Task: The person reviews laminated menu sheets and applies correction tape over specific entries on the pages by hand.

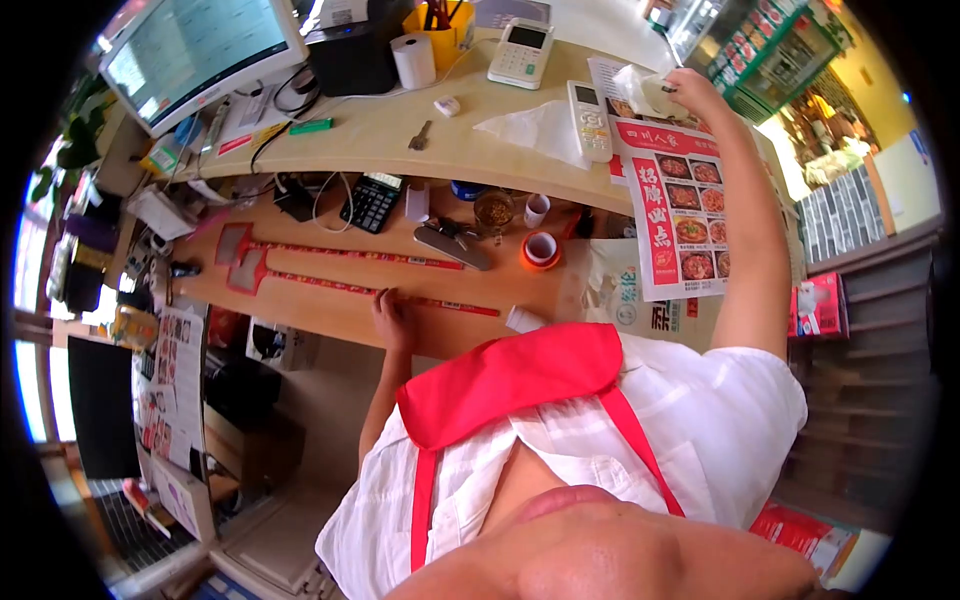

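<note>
My right hand (693,98) is closed on a crumpled white tissue (648,92) at the top of a red and white menu sheet (678,190), which hangs over the upper counter's edge. Left of the sheet lies a white handheld phone (590,125), beside another flat white tissue (540,130). My left hand (391,318) rests at the front edge of the lower wooden shelf (330,230), with its fingers apart. They touch or lie just beside the long handle of a red fly swatter (340,287). A second fly swatter (350,252) lies behind it.
On the upper counter stand a monitor (205,60), a paper roll (413,62) and a card terminal (521,54); a key (420,136) lies there. The lower shelf holds a calculator (371,203), a glass ashtray (494,212), an orange tape roll (541,250) and a plastic bag (610,285).
</note>
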